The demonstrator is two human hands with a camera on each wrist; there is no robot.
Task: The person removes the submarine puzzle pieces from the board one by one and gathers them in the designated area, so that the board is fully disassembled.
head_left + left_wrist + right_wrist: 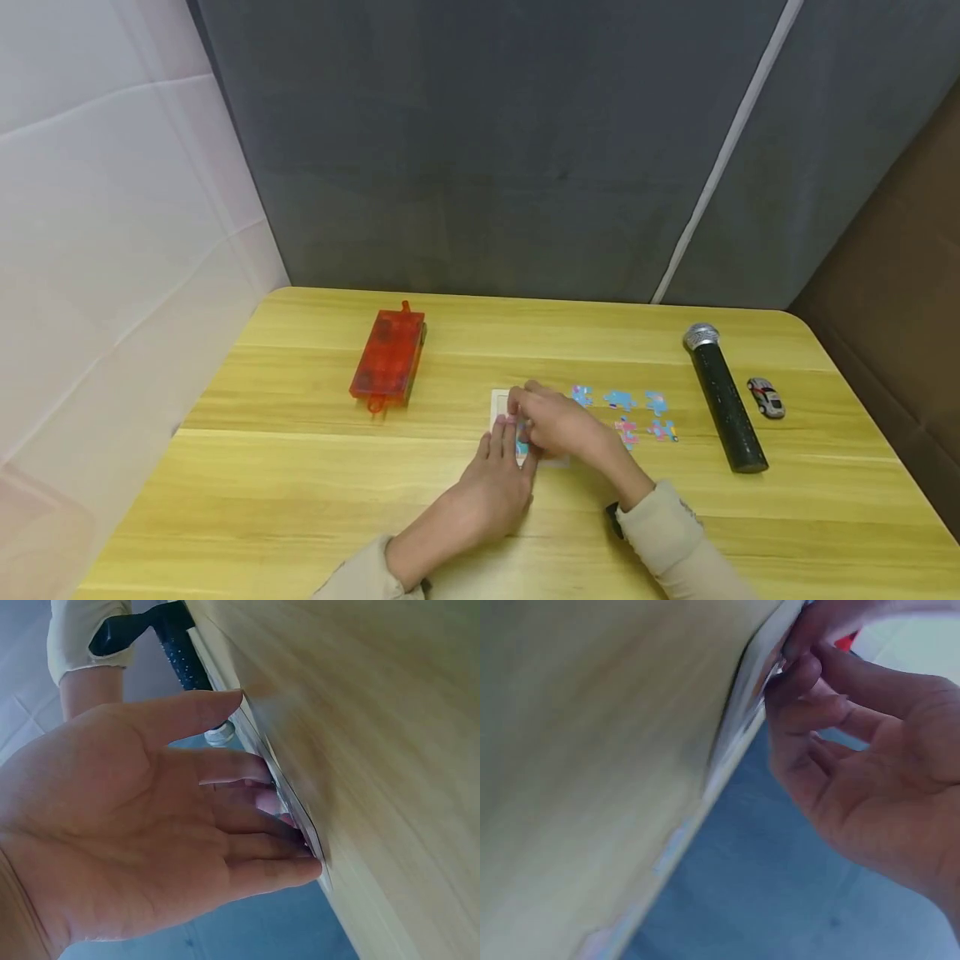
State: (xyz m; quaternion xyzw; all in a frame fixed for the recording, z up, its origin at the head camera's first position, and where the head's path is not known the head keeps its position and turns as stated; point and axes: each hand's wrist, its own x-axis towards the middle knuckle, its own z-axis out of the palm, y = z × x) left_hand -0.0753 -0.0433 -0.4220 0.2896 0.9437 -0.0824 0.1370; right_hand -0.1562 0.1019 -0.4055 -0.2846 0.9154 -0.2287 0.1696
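A small jigsaw board with a pale frame (pixel 498 402) lies on the table, mostly covered by both hands. Bits of blue and pink picture show between the fingers. My left hand (pixel 495 492) reaches in from the front, its fairly straight fingers resting on the board; in the left wrist view the thumb and fingertips meet the board's edge (pixel 300 814). Over the board's right part, my right hand (pixel 558 423) has curled fingers, with thumb and fingertips close together beside the left fingers. I cannot tell whether they pinch a piece. Several loose jigsaw pieces (pixel 621 400) lie right of the board.
A translucent red case (pixel 388 354) with a loop at each end sits at the back left. On the right lies a black microphone (pixel 723 400) with a silver head, and beyond it a small toy car (pixel 766 397). A dark curtain (pixel 487 150) hangs behind the table (pixel 285 467).
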